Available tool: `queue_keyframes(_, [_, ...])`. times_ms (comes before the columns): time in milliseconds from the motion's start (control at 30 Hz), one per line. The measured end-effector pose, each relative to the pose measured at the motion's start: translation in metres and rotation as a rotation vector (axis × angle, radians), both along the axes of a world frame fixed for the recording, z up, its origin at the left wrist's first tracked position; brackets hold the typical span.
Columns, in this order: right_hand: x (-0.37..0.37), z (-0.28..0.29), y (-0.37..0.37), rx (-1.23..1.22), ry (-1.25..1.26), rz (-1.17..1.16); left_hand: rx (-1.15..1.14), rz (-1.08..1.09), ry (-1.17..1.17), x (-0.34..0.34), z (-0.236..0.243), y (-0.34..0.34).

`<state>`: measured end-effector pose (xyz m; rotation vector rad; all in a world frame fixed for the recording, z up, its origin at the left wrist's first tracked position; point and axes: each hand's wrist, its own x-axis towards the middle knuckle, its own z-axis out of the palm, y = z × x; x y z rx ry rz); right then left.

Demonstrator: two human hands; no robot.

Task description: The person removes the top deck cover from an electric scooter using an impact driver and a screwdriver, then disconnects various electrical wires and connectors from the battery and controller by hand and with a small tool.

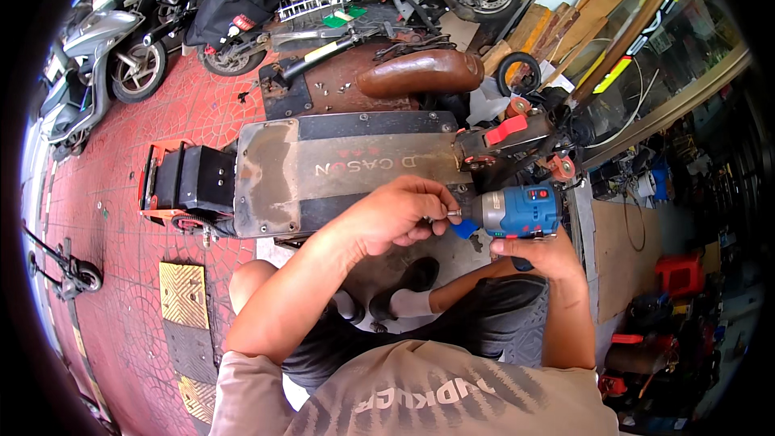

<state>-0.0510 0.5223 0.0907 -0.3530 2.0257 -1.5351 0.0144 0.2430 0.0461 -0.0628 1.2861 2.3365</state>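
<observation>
My left hand (408,214) pinches a small metal bit (454,214) at the nose of a blue cordless drill (521,211), its fingers curled. My right hand (539,255) is wrapped round the drill's grip, below its body, with the drill pointing left. Just under the bit shows a small blue item (465,229), too unclear to name. Both hands are over the near edge of a worn electric scooter deck (343,141) with screws along its dark border. At the deck's left end is a black box (200,182) in an orange frame.
Behind the deck lie a brown curved part (416,73) and loose screws. Motorbikes (133,64) stand back left, a small scooter (81,274) far left. Wooden boards (593,0) lean back right; red stools (678,273) and clutter fill the right. My legs are below the deck.
</observation>
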Motion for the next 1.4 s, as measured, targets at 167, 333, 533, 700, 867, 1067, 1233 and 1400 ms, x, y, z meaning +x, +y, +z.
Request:
queue_keyframes(167, [0.016,-0.018,0.047,0.054,0.016,-0.135,-0.016,-0.076,0.020,-0.004,-0.011,0.032])
queue_keyframes(333, [0.029,-0.010,0.076,-0.232,0.003,-0.416,-0.170,0.088,0.023,-0.028,0.018,0.003])
queue_keyframes(533, [0.019,-0.037,0.185,-0.482,0.198,-0.607,-0.810,0.528,-0.008,-0.123,-0.001,-0.143])
queue_keyframes(700, [0.034,-0.111,0.238,-0.304,0.009,-1.003,-1.358,0.671,-0.442,-0.156,-0.135,-0.292])
queue_keyframes(867, [0.106,-0.251,0.291,-0.145,-0.178,-1.137,-2.203,-0.001,-0.036,-0.208,-0.182,-0.279])
queue_keyframes(1067, [0.171,-0.351,0.275,-0.133,-0.568,-1.161,-2.238,-0.135,0.229,-0.228,-0.184,-0.306])
queue_keyframes(1233, [0.144,-0.362,0.237,-0.081,-0.798,-1.178,-2.296,-0.178,0.401,-0.210,-0.169,-0.316])
queue_keyframes(1400, [0.098,-0.378,0.233,-0.266,-0.858,-0.968,-2.243,0.085,0.218,-0.224,-0.157,-0.330])
